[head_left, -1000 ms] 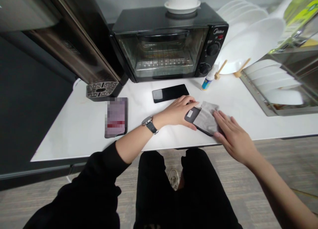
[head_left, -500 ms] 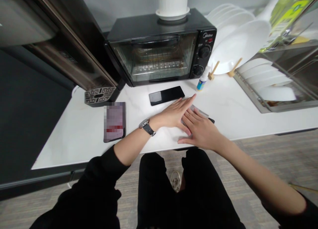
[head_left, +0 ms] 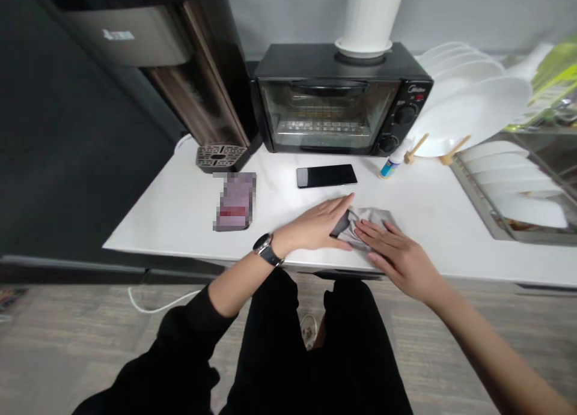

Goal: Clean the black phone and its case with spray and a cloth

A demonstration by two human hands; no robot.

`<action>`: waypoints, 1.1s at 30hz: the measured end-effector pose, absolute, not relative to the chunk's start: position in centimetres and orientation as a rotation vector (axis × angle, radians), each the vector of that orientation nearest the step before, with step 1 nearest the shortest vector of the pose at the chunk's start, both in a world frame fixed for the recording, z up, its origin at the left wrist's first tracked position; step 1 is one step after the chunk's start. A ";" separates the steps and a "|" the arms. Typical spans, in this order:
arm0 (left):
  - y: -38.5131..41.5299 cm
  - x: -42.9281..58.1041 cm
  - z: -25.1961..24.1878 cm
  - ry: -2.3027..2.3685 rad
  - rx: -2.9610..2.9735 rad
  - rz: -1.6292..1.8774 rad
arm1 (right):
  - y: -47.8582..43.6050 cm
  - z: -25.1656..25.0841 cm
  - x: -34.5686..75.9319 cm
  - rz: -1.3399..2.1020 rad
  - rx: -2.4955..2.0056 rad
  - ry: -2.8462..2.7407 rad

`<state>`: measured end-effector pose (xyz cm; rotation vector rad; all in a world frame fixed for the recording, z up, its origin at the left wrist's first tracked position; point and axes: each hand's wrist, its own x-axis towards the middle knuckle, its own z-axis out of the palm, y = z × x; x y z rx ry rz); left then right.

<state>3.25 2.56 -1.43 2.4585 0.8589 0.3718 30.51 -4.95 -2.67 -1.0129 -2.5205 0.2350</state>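
Observation:
Near the counter's front edge, my left hand (head_left: 315,226) brackets the left end of a dark flat device (head_left: 341,224) between its thumb and fingers. A crumpled grey cloth (head_left: 372,215) lies over the rest of the device, hiding most of it. With its fingers stretched flat, my right hand (head_left: 399,253) presses the cloth down from the right. Just behind the hands lies a black smartphone (head_left: 327,176), screen up. A small white spray bottle (head_left: 391,166) with a blue label stands to the right of that phone.
Another phone (head_left: 237,202), partly pixelated, lies at the left by a water dispenser (head_left: 220,157). Behind stands a black toaster oven (head_left: 333,66) bearing a white pot (head_left: 372,18). White plates (head_left: 473,112) rest in a wooden rack; a sink (head_left: 491,223) with dishes is at the right.
My right hand has slid right and away from my left hand, bringing the grey cloth into fuller view. The camera view has shifted, so the counter things appear farther right.

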 end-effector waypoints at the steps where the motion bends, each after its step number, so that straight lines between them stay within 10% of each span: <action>1: 0.8 2.4 -1.5 0.951 2.433 0.448 | -4.8 -2.8 30.4 0.240 -1.032 -2.504; 8: -6.9 1.5 -1.4 1.555 2.210 0.795 | -5.3 -3.4 27.8 0.060 -1.051 -2.531; 33: -7.5 -1.1 -1.1 1.370 2.128 0.730 | -8.0 -3.5 20.4 0.054 -1.275 -2.314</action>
